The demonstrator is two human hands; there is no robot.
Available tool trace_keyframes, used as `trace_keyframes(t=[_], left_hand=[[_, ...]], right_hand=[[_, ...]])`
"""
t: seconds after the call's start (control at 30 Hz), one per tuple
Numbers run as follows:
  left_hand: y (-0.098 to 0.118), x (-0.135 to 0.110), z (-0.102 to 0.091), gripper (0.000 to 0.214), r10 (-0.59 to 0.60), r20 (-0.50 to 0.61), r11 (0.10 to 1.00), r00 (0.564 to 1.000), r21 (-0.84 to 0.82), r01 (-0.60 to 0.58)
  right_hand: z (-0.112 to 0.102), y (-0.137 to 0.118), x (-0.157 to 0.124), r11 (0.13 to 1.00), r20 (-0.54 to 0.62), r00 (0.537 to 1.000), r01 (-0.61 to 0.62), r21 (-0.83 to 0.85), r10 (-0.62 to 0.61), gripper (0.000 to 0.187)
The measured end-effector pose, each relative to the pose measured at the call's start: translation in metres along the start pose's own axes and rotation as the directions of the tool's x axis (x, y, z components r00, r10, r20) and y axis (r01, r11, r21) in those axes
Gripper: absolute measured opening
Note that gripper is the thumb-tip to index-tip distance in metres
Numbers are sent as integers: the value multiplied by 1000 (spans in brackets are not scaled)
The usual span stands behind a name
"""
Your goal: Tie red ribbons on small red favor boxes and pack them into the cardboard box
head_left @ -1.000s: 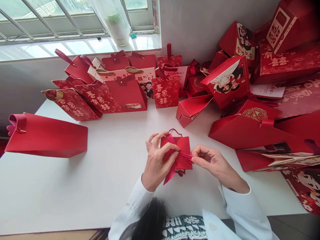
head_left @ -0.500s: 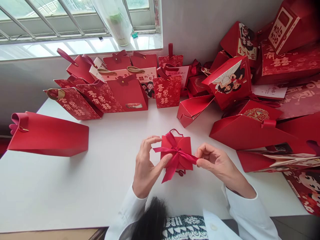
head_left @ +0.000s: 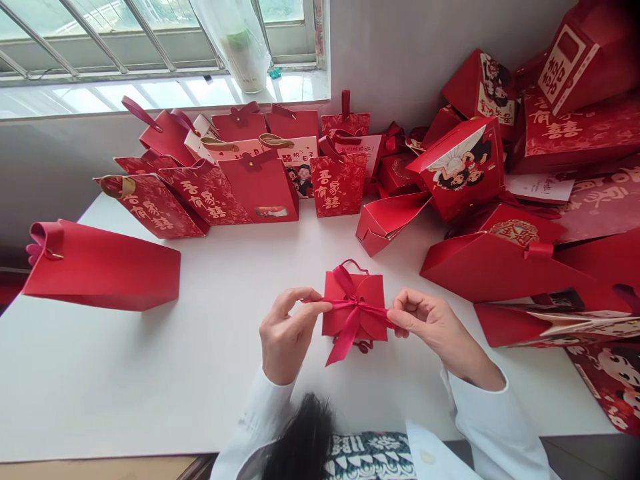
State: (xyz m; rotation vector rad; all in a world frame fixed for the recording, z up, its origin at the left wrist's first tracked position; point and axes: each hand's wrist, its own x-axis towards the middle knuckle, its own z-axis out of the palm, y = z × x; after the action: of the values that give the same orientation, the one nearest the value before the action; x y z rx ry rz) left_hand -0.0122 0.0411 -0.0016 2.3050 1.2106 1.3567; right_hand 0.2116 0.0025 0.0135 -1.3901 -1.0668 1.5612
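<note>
A small red gift box (head_left: pixel 370 288) with curved overlapping flaps sits on the white table in front of me. A dark pink ribbon (head_left: pixel 345 340) is tied in a bow across its top, with one tail hanging toward me. My left hand (head_left: pixel 290 327) pinches the bow's left end between thumb and forefinger. On the other side, my right hand (head_left: pixel 430 327) pinches the right end at the box's edge. A thin dark red cord shows behind the box and at its near side.
A tall red gift bag (head_left: pixel 110 267) lies at the left of the white table (head_left: pixel 150 380). Several patterned red bags (head_left: pixel 337 187) stand along the wall below the window. Red boxes and bags (head_left: pixel 500 260) are heaped at the right. A wrapped cup (head_left: pixel 245 60) stands on the sill.
My left hand has closed from a spread grip beside the box to a pinch on the ribbon's left end. My right hand still pinches the right end, and the bow looks straighter.
</note>
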Motion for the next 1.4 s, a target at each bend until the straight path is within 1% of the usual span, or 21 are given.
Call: trace_keyframes(t=[0.07,0.13,0.23,0.3,0.33,0.37,0.4,0.47,0.5,0.53,0.6,0.7,0.77,0.83,0.93,1.07,1.17,1.27,1.33,1.37,1.4], left_hand=[[-3,-1,-1,29,-8,28,1000,1000,-4,8],[-5,-2,-5,31,-60,75,998,995,-16,61],[-8,0,-13,32,-213,47,974,976,-63,215],[-8,7,-19,28,-320,22,937,947,-142,320],[-7,12,-22,24,-348,37,920,937,-179,349],[-5,18,-25,20,-341,70,916,937,-201,348],[-2,26,-27,15,-299,118,926,947,-203,318],[7,42,-29,6,-132,255,969,958,-173,179],[13,50,-28,12,-43,334,983,942,-152,99],[19,57,-26,21,30,414,991,910,-131,27],[30,68,-19,43,93,578,996,811,-59,-72],[42,73,-4,72,30,763,979,646,107,-172],[48,72,4,85,-34,821,959,570,188,-213],[53,70,9,90,-81,840,938,536,247,-244],[59,71,13,84,-127,850,906,512,309,-288],[63,83,14,73,-187,870,883,457,353,-311],[63,105,6,80,-241,861,856,447,406,-319],[66,134,-20,96,-282,838,842,468,450,-298],[71,148,-52,100,-327,791,835,516,498,-233],[75,153,-72,97,-356,749,828,559,530,-182],[79,154,-95,92,-387,694,816,607,564,-124]], right_hand=[[-2,4,3,999,25,1000,-14,40,13,31],[-4,6,5,998,33,999,-11,57,9,29],[-8,8,6,999,-7,1000,7,35,-7,25],[-12,9,6,1000,-63,998,21,-2,-21,24],[-14,11,5,999,-87,996,25,-24,-27,24],[-16,13,5,999,-98,995,26,-48,-30,24],[-18,15,4,997,-91,995,23,-72,-29,25],[-22,22,3,993,-31,999,13,-121,-17,26],[-24,27,2,989,13,1000,11,-149,-9,26],[-26,31,2,985,52,999,11,-175,-2,26],[-30,41,2,976,93,996,16,-219,5,25],[-35,51,4,962,67,998,19,-271,-1,25],[-37,51,5,949,71,997,33,-313,-12,26],[-39,45,8,921,106,994,73,-383,-35,26],[-42,37,18,864,114,987,156,-479,-115,26],[-41,42,43,823,-44,962,208,-528,-271,27],[-38,54,55,786,-127,922,234,-572,-366,28],[-37,63,52,743,-97,901,283,-606,-422,26],[-45,69,46,718,-46,895,325,-615,-444,25],[-50,72,45,702,-24,891,339,-626,-453,23],[-55,75,45,657,-7,888,336,-675,-460,23]])
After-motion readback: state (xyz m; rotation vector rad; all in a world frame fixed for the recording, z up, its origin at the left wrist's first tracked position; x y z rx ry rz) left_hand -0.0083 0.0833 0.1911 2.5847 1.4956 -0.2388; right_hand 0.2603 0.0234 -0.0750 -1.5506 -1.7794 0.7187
